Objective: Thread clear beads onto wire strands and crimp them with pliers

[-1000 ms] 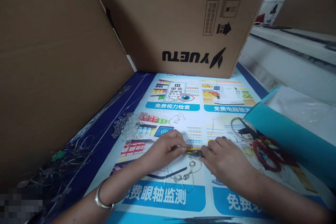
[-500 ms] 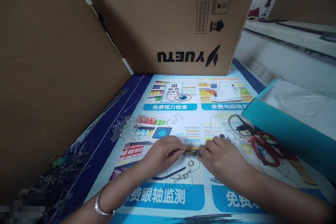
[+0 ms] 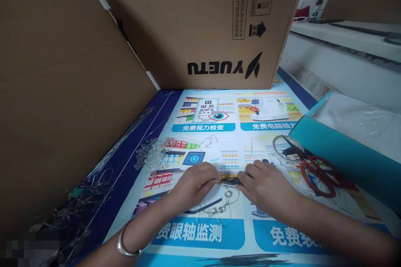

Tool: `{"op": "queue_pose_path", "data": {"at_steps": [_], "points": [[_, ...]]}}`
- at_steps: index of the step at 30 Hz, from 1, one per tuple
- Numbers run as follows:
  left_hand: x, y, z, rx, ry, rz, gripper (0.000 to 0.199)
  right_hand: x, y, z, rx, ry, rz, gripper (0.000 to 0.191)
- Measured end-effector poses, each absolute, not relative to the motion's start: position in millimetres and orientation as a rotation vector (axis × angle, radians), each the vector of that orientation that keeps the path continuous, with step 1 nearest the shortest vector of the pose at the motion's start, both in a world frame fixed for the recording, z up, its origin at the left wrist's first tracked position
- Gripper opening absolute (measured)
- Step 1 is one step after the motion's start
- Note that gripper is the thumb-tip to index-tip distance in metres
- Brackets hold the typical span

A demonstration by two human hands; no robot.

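Note:
Near the middle of the printed sheet, my left hand (image 3: pixel 196 181) is closed in a pinch on a thin strand. To its right, my right hand (image 3: pixel 266 187) is closed round a small dark metal tool (image 3: pixel 231 181), whose tip points at my left fingertips. Just below the tool hangs or lies a loop of thin clear line with round clear beads (image 3: pixel 222 209). A pile of clear beads (image 3: pixel 152 154) lies to the left, beyond my left forearm. Red-handled scissors (image 3: pixel 316 173) lie with blades apart, right of my right hand, over a ring-shaped roll (image 3: pixel 283 149).
Cardboard panels (image 3: pixel 200 21) stand at the back and left. A teal box (image 3: pixel 351 146) with a plastic lining is at the right. Tangled wires (image 3: pixel 72 212) lie at the left, dark strands (image 3: pixel 244 260) at the front edge. A ledge (image 3: pixel 344 33) runs behind right.
Both hands hold nearly the same pose. The tool has tilted slightly, and the view has shifted a little.

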State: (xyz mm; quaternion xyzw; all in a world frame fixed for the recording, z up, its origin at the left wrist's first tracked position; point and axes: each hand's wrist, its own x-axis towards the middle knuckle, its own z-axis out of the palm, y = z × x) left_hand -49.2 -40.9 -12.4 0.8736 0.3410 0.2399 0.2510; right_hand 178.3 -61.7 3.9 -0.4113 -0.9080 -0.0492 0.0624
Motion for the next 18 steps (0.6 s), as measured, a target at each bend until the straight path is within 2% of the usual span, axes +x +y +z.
{"op": "queue_pose_path", "data": {"at_steps": [18], "points": [[-49.8,-36.7,-16.3,2.436,0.837,0.624,0.014,179.2,-51.9,15.6,-1.228,-2.817,0.004,0.021]]}}
